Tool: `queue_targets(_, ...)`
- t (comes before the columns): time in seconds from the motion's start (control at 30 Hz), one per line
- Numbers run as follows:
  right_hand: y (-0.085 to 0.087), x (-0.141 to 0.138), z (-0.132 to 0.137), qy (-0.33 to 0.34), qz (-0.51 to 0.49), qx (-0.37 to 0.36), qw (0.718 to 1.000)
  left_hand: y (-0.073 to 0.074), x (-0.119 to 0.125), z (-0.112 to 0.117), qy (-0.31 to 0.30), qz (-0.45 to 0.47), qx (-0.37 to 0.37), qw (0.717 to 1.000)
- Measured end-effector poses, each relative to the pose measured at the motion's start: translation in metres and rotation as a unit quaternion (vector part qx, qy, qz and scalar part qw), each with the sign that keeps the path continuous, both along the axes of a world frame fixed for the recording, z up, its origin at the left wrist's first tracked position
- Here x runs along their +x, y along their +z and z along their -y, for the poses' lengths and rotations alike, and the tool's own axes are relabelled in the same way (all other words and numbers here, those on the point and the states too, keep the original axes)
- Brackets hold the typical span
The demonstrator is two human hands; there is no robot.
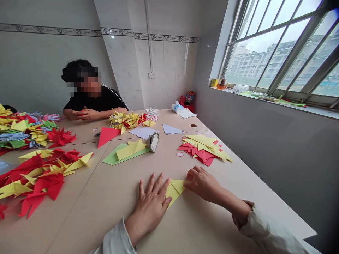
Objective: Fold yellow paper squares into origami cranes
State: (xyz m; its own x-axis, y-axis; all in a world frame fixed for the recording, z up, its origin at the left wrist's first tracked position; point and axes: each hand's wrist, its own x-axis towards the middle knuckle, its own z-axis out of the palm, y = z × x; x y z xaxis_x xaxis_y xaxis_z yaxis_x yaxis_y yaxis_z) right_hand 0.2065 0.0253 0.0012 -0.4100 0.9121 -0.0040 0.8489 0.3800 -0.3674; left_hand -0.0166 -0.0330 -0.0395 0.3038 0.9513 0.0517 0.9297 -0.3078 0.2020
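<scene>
The folded yellow paper triangle [175,188] lies between 2 hands: left hand [152,206] flat and spread on its left edge, right hand [202,183] curled at its right corner, pinch unclear.

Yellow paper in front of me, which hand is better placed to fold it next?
Probably the right hand: its fingertips touch the right corner of the yellow paper, while the left hand lies flat, pinning the other side.

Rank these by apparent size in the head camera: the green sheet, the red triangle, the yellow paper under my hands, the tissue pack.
1. green sheet, partly covered.
2. red triangle and yellow paper look alike; the yellow one is nearer and half hidden, so unranked.
3. tissue pack, farthest away.
</scene>
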Motion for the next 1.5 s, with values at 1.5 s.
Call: queue_targets(1.5,0.003,-0.024,-0.017,0.059,-0.503,-0.271,0.819,0.019,0.015,-0.036,0.147,0.762,-0.207,0.595)
